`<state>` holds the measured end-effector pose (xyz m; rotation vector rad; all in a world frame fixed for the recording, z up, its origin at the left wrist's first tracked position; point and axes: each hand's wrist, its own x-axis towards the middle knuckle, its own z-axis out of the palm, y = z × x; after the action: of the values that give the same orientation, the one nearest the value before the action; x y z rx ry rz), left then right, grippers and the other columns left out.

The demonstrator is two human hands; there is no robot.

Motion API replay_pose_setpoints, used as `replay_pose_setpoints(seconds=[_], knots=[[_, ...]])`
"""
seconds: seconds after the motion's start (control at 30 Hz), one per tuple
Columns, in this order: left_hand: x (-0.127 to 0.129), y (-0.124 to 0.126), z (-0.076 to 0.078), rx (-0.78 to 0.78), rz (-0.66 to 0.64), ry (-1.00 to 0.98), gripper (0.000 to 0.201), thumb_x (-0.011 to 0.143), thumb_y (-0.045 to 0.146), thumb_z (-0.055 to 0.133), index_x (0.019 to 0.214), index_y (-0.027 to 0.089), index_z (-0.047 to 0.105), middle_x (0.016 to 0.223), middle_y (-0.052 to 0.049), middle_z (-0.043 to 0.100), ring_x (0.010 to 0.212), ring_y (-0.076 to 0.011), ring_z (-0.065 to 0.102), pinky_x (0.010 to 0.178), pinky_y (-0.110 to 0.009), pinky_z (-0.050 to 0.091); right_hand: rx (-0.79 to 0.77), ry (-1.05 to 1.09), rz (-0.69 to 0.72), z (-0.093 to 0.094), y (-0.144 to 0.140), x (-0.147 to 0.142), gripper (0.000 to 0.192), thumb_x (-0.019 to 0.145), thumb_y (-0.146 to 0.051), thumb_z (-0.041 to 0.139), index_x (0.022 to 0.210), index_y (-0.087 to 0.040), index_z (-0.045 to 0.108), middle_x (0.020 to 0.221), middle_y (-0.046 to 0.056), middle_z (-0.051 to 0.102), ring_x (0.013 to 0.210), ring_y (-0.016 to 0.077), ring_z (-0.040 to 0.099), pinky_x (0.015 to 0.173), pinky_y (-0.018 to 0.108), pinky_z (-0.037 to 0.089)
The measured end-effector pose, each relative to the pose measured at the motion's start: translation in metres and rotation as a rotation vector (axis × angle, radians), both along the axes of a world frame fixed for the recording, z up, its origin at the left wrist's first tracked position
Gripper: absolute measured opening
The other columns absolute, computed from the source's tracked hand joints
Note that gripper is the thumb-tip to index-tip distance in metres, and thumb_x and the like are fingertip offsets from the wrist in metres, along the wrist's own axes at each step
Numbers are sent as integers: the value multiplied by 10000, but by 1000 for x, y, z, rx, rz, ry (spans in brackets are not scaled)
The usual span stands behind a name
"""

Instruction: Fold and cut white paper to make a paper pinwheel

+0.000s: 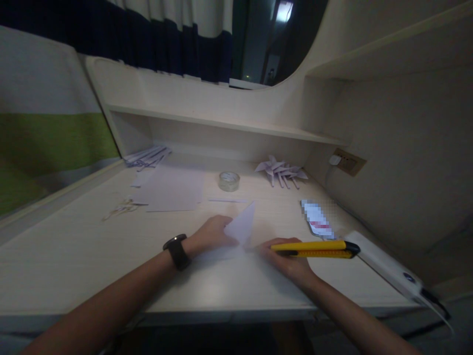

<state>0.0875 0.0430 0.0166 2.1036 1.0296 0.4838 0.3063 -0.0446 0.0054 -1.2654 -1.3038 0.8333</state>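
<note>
View from a head cam, looking down at a pale wooden desk [74, 256] in dim light. Two bare forearms reach in from the bottom edge. The left hand [210, 234], w/ a dark watch [177, 251] on the wrist, lies curled on a white sheet of paper [242, 227]; its fingers pinch the near edge of a flap that stands up in a triangular point. The rest of the sheet lies flat on the desk btwn the two hands, approx. centre of the desk, near the front edge. The right hand [290, 264] presses down on the sheet's right side & is closed around a yellow utility knife [314, 249], which lies across the knuckles, black end pointing right; can't tell if the blade is out.

Behind the hands: a roll of clear tape [229, 181] mid-desk, a stack of plain white sheets [172, 190] to its left, thin paper offcuts [120, 209] further left. Folded paper pinwheels [281, 171] sit at the back right, a bundle of paper strips [148, 157] at the back left. A blurred-out card [318, 219] lies right of the knife, and a white power strip [384, 266] runs along the desk's right edge. A shelf [221, 123] spans the back.
</note>
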Motion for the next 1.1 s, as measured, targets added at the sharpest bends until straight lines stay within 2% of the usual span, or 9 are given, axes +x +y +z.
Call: replay_pose_setpoints(seconds=[0.1, 0.23, 0.47, 0.6, 0.83, 1.1], knots=[[0, 2, -3, 19, 10, 13, 374, 626, 330, 683, 932, 115, 690, 881, -73, 700, 752, -229, 617, 633, -293, 426, -1, -87, 100, 1, -1, 0, 159, 641, -375, 744, 643, -224, 696, 665, 33, 695, 641, 211, 652, 642, 362, 563], [-1, 3, -6, 24, 0, 2, 367, 635, 342, 686, 927, 121, 688, 872, -71, 700, 749, -228, 617, 620, -287, 419, 46, -231, 159, 0, -1, 0, 168, 725, -381, 672, 687, -220, 703, 719, 41, 711, 657, 199, 660, 651, 350, 567], [-2, 2, -2, 51, 7, -2, 466, 587, 376, 732, 966, 112, 668, 931, -92, 687, 789, -242, 611, 658, -299, 423, 110, -284, 185, -1, -2, 1, 155, 764, -366, 644, 704, -239, 711, 708, 43, 708, 656, 214, 665, 608, 350, 565], [-2, 3, -4, 87, -8, -1, 497, 570, 371, 742, 993, 120, 668, 977, -98, 678, 840, -260, 601, 705, -323, 424, 161, -304, 176, -4, -2, 2, 174, 783, -369, 627, 711, -234, 710, 712, 46, 707, 648, 212, 666, 594, 346, 566], [-3, 6, -11, 7, -26, -85, 459, 582, 334, 726, 990, 132, 672, 948, -77, 690, 812, -245, 610, 703, -318, 427, 211, -368, 195, -4, -2, 3, 199, 813, -371, 593, 735, -229, 709, 704, 47, 703, 624, 192, 658, 583, 327, 564], [-2, 3, -6, -90, 3, -97, 442, 571, 314, 746, 950, 97, 678, 893, -88, 695, 761, -232, 617, 651, -302, 438, 235, -503, 161, -1, -4, 2, 227, 811, -360, 592, 698, -198, 703, 648, 30, 697, 577, 169, 646, 569, 269, 541]])
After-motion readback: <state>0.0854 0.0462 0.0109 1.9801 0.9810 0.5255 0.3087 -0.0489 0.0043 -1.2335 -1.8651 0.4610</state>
